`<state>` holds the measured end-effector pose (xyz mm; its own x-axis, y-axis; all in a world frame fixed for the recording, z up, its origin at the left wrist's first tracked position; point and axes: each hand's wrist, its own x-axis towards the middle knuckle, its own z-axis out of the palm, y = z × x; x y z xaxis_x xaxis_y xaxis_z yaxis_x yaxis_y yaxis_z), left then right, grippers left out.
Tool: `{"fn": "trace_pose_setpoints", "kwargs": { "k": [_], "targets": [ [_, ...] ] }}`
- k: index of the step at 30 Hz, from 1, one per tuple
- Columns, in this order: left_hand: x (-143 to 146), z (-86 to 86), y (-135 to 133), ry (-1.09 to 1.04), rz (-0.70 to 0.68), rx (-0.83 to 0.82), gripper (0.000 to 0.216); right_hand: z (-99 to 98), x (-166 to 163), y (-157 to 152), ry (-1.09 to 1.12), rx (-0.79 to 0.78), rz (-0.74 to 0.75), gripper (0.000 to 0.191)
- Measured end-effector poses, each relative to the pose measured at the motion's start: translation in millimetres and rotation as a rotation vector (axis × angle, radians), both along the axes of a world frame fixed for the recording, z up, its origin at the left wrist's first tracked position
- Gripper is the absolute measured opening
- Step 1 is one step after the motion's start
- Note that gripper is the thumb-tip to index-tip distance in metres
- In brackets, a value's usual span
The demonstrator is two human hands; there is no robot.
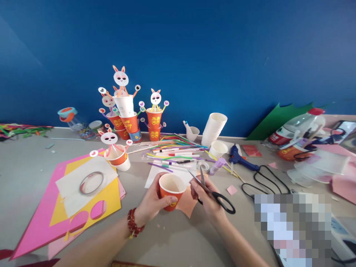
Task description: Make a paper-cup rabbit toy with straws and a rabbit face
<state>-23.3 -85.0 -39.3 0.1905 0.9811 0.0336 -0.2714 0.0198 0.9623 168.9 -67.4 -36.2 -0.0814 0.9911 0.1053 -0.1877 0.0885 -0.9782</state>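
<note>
My left hand [155, 200] is wrapped round a red paper cup [170, 191] with gold print, its white inside facing up toward me. A beaded bracelet circles that wrist. In my right hand [207, 198] is a pair of scissors [207, 187] with black handles; the blades are parted and point up and to the left, beside the cup and apart from it. An orange sheet of paper [187, 202] lies on the table under and between the hands. Behind the cup is a white sheet [151, 176], partly covered.
Rabbit-faced cup figures [121, 105] stand at the back left. Pink and yellow card [114, 198] with a tape roll [91, 183] lies left. Pens and straws [178, 152], stacked white cups [214, 128], a blue glue gun [240, 159] with black cable [274, 189] and a bottle [294, 124] lie beyond.
</note>
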Motion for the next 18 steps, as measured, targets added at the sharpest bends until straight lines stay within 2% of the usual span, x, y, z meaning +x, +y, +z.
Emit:
{"fn": "trace_pose_setpoints", "kwargs": {
  "k": [18],
  "targets": [
    [2.2, 1.1, -2.3, 0.003, 0.059, -0.02, 0.053, -6.7, -0.1, -1.0, -0.012, -0.028, 0.013, 0.026]
  ]
}}
